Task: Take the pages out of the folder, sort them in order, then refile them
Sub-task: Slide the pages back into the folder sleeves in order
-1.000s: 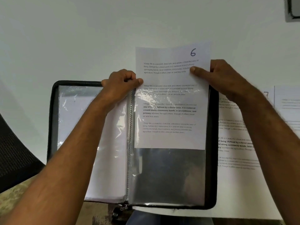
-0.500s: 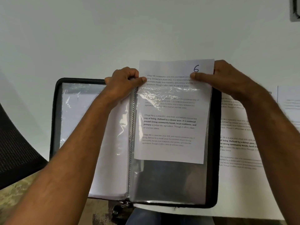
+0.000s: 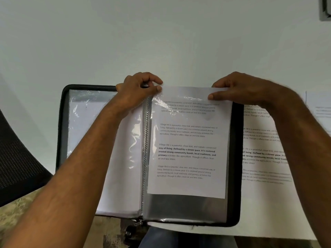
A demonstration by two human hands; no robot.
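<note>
An open black display folder (image 3: 235, 158) with clear plastic sleeves lies on the white table. A printed page (image 3: 188, 151) sits most of the way down in the right-hand sleeve, its bottom edge short of the sleeve's bottom. My left hand (image 3: 138, 90) pinches the sleeve's top left corner near the spine. My right hand (image 3: 240, 90) pinches the page's top right corner and covers the number there. The left side of the folder (image 3: 86, 122) holds more sleeves with white sheets inside.
Loose printed pages (image 3: 263, 154) lie on the table just right of the folder, one more (image 3: 318, 108) at the far right edge. A dark mesh chair (image 3: 16, 158) stands at the left. The table's near edge runs under the folder.
The page has slid further down into the right sleeve, and my right hand moved down with it; the handwritten 6 is now hidden under my fingers. My left hand stayed at the sleeve's corner.
</note>
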